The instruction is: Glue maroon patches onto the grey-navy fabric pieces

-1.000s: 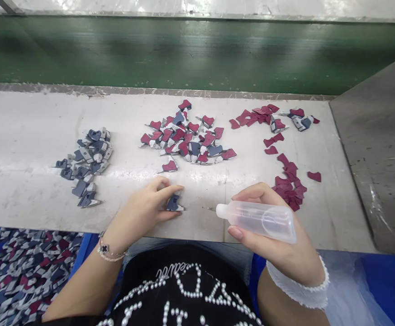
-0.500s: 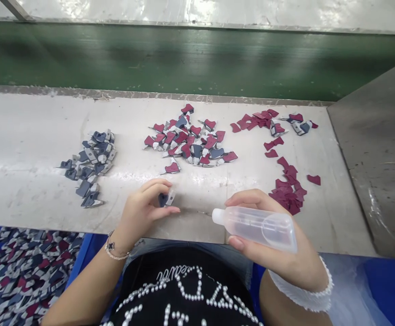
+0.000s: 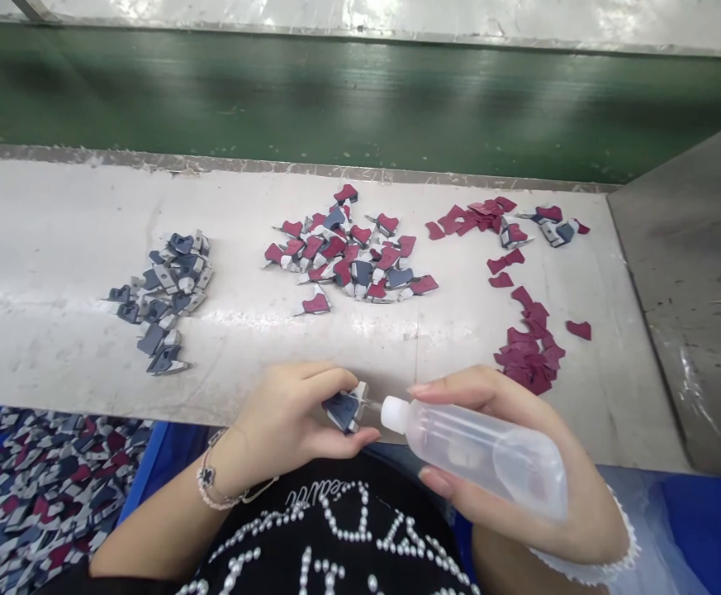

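Near the table's front edge, my left hand (image 3: 310, 413) pinches a small blue and grey piece (image 3: 343, 408) between thumb and fingers. My right hand (image 3: 496, 446) is wrapped round a clear squeeze bottle (image 3: 484, 454) with a white cap, lying nearly level. The bottle's thin tip points left and meets or nearly meets the piece's right side; exact contact is too small to tell. Beyond the hands lies a pile of pieces with maroon patches (image 3: 351, 256). Blue and grey pieces (image 3: 165, 297) are heaped to the left, and loose maroon patches (image 3: 530, 351) lie to the right.
A blue bin (image 3: 143, 471) full of mixed pieces is below the table at the lower left. More maroon patches (image 3: 475, 216) and several assembled pieces (image 3: 558, 233) lie at the back right. A metal panel (image 3: 700, 289) borders the right side, and a green strip (image 3: 335, 103) runs behind the table (image 3: 44, 248).
My left hand has moved right and nearer my body with the piece. The bottle in my right hand has shifted slightly down, and its tip now sits at the piece. The view has shifted slightly.
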Tool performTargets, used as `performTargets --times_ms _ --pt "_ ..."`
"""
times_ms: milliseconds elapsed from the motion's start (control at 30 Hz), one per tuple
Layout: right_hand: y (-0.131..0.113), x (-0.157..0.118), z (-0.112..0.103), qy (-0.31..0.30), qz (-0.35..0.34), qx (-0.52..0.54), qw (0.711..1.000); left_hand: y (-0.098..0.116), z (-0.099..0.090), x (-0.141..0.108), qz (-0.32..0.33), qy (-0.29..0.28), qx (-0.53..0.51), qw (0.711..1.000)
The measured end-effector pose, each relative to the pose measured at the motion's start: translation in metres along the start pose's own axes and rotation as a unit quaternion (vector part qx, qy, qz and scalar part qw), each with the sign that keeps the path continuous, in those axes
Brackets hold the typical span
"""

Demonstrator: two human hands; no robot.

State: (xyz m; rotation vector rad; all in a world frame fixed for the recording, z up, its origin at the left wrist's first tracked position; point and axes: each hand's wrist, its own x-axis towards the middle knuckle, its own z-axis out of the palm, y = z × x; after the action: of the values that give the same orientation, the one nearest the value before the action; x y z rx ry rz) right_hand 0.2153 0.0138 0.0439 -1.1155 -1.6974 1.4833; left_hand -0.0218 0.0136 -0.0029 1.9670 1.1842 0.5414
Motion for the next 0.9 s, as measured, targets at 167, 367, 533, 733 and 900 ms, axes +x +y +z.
performTargets --times_ms 167,367,533,733,900 --pt "0.004 0.000 0.000 0.031 0.006 0.035 0.999 -0.002 0.006 0.002 -0.048 0.077 -0.001 0.996" --pt "0.007 -0.006 -0.004 0.040 0.029 0.041 0.998 -0.008 0.007 0.006 -0.099 0.030 -0.163 0.981" --pt "0.006 -0.010 -0.004 0.082 0.061 0.089 0.991 -0.022 0.017 0.007 -0.213 0.141 -0.451 0.855" --pt "0.005 -0.010 -0.003 0.089 0.066 0.101 0.989 -0.026 0.028 0.008 -0.244 0.155 -0.603 0.743" --pt "0.009 -0.009 -0.005 0.072 0.046 0.095 0.992 -0.018 0.026 0.005 -0.283 0.037 -0.669 0.687"
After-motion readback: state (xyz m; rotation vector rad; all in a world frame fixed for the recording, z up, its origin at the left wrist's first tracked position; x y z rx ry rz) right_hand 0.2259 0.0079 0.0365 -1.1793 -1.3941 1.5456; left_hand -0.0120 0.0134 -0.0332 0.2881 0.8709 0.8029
